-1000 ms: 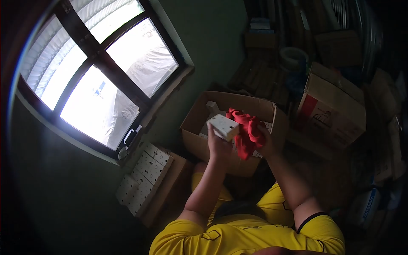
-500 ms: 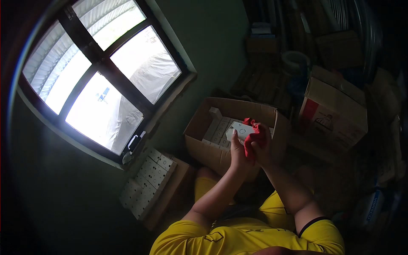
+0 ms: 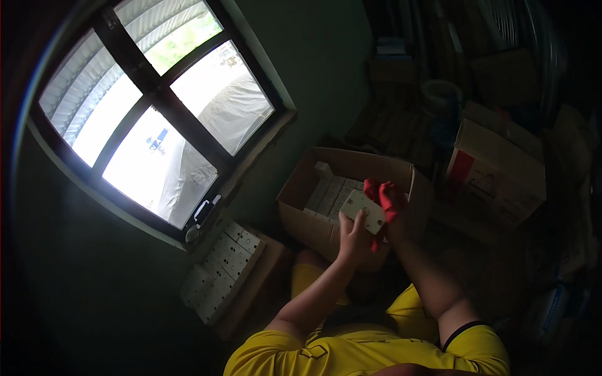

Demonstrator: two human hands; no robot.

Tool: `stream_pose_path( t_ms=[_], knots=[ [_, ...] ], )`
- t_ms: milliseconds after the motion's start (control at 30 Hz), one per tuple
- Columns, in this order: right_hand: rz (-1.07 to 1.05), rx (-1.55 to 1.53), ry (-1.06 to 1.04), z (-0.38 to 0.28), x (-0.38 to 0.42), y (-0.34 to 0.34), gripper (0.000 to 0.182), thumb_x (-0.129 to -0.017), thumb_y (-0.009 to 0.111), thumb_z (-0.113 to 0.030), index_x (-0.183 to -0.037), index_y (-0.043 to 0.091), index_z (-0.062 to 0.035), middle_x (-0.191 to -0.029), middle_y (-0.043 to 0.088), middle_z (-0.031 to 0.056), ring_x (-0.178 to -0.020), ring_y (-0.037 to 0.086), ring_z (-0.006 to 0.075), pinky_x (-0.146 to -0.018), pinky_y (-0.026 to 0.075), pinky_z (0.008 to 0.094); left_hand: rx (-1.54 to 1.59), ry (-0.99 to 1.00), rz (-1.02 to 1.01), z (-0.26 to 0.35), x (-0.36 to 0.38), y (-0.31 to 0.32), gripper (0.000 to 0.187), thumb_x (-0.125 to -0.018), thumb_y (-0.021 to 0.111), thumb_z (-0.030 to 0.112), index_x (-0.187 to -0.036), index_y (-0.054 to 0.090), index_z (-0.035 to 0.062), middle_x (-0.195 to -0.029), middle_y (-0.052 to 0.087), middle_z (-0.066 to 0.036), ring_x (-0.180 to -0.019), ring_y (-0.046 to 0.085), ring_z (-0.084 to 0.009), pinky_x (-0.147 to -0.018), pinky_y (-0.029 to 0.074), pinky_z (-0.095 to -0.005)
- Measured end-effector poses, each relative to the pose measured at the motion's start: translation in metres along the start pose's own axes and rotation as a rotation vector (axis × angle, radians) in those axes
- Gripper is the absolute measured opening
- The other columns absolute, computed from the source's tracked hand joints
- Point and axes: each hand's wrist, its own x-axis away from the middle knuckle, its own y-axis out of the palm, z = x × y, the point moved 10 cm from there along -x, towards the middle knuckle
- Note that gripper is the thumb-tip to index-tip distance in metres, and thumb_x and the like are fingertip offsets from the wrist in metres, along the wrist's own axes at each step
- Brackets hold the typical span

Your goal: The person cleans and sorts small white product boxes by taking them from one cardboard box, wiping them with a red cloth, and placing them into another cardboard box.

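Note:
My left hand point(image 3: 352, 233) is closed on a small white rectangular box point(image 3: 364, 210), its thumb lying on the upper face. Dark marks show near the corners of that face. A crumpled red cloth point(image 3: 391, 199) is in my right hand point(image 3: 399, 223), against the right side of the white box. Most of my right fingers are hidden by the cloth and shadow. Both hands are above the near right part of an open cardboard carton point(image 3: 313, 227). Inside it lie rows of similar white boxes point(image 3: 331, 193), and one white box point(image 3: 323, 169) stands up at the back.
To the left, several white boxes point(image 3: 233, 254) with dark spots lie in rows on a cardboard box point(image 3: 254, 282). A closed carton point(image 3: 498, 169) with a red panel stands at the right. The window point(image 3: 157, 94) and its sill are at the upper left.
The white box has been turned, so a different face with corner marks shows instead of the one with a circle. The red cloth has shifted up along its right side. The view has moved slightly.

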Motion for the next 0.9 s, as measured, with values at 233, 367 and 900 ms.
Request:
stream_pose_path(
  t_ms=[233, 367, 900],
  knots=[
    [-0.312, 0.153, -0.093, -0.003, 0.028, 0.055, 0.049, -0.093, 0.066, -0.012, -0.139, 0.049, -0.0030, -0.148, 0.047, 0.0110, -0.139, 0.041, 0.0212, -0.115, 0.032, 0.0354, -0.105, 0.107, 0.020, 0.037, -0.004, -0.017, 0.034, -0.107, 0.047, 0.029, -0.123, 0.059, 0.0013, -0.112, 0.066, -0.009, -0.098, 0.064, -0.0140, -0.087, 0.051, -0.0284],
    [-0.128, 0.024, -0.084, -0.010, 0.019, 0.031, 0.050, -0.096, 0.064, -0.016, -0.141, 0.047, -0.0033, -0.143, 0.051, 0.0102, -0.134, 0.046, 0.0204, -0.113, 0.036, 0.0350, -0.584, 0.205, -0.153, 0.036, 0.014, 0.005, 0.042, -0.105, 0.050, 0.028, -0.131, 0.055, -0.0040, -0.121, 0.065, -0.015, -0.113, 0.060, -0.0196, -0.097, 0.046, -0.0314],
    [-0.484, 0.406, -0.438, -0.024, 0.042, 0.081, 0.068, -0.085, 0.074, -0.026, -0.145, 0.048, -0.0095, -0.157, 0.029, 0.0221, -0.147, 0.028, 0.0370, -0.118, 0.028, 0.0439, -0.465, 0.193, 0.007, 0.067, -0.020, -0.023, 0.035, -0.105, 0.051, 0.028, -0.119, 0.061, -0.0021, -0.106, 0.069, -0.007, -0.093, 0.064, -0.0107, -0.082, 0.053, -0.0262]
  ],
)
